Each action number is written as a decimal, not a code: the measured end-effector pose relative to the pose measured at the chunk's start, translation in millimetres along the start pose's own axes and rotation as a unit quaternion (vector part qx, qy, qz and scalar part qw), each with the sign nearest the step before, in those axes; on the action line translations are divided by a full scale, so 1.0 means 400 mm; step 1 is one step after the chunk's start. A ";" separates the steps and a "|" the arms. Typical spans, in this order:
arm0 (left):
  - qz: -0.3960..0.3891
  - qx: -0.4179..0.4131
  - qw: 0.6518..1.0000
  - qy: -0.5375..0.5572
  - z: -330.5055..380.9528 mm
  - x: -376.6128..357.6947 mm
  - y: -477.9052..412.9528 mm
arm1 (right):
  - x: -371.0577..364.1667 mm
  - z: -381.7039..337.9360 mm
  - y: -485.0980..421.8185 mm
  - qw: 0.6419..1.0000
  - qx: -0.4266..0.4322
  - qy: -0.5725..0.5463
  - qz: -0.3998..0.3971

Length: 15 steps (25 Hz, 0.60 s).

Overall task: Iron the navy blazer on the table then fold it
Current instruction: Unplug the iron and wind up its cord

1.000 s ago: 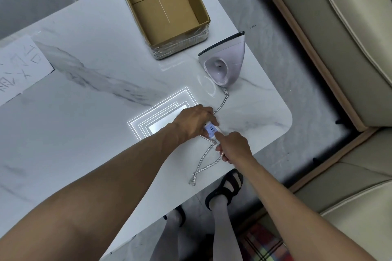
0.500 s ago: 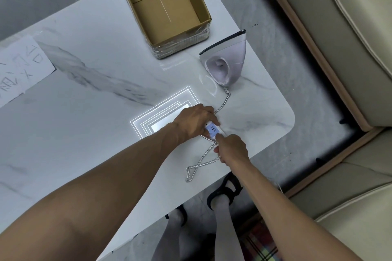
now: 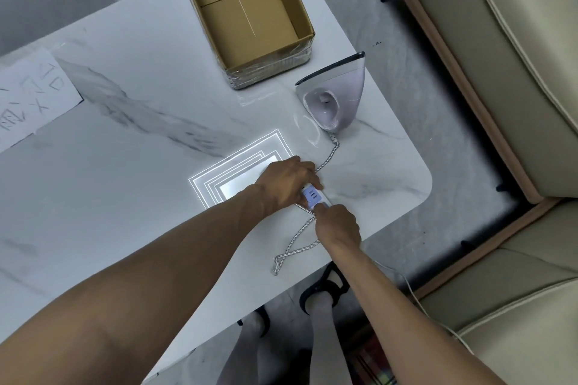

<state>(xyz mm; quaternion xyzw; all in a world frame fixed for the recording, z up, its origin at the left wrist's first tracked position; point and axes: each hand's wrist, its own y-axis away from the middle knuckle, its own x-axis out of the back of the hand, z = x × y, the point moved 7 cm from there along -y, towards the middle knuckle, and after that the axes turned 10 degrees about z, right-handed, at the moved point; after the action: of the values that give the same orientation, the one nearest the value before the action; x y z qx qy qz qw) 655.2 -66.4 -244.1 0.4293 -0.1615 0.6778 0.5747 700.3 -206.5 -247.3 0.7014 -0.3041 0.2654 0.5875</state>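
The pale lilac and white clothes iron (image 3: 336, 97) is standing upright on its heel near the right edge of the white marble table (image 3: 125, 150), well apart from my fingers. Its grey-and-white braided cord (image 3: 332, 151) drops from the base and snakes straight down to my hands. Now my left hand (image 3: 286, 186): fingers curled over a small white socket block with a pale blue face (image 3: 312, 196), holding it down on the table. My right hand (image 3: 339, 225) is just beside it, fingers bunched tight against the block's near end, and what they pinch is hidden under my knuckles, so I can't tell. The cord slips under that hand and comes out in a loose loop at the table's near edge. A thin white cable (image 3: 413, 294) trails below my right forearm toward the floor. Further out, an open brown cardboard box (image 3: 301, 12) sits just behind the iron, a white sheet of paper with pen marks (image 3: 31, 103) lies far left, and beige cushioned seats (image 3: 500, 56) stand beside the table
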 end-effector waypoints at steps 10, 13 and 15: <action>0.019 -0.008 1.000 0.016 -0.014 0.003 -0.001 | 0.004 -0.004 -0.020 1.000 0.002 0.023 0.009; 0.039 -0.027 0.998 0.039 -0.027 -0.010 -0.003 | -0.014 0.024 -0.024 0.999 -0.006 -0.025 -0.024; 0.042 -0.030 0.997 0.058 -0.035 -0.019 -0.004 | -0.022 0.030 -0.031 0.998 -0.016 -0.043 -0.049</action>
<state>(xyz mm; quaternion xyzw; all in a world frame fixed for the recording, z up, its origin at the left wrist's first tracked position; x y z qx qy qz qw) 650.9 -60.9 -258.6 0.3651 -0.1663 0.7199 0.5664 703.8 -215.7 -263.9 0.7169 -0.2985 0.2013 0.5970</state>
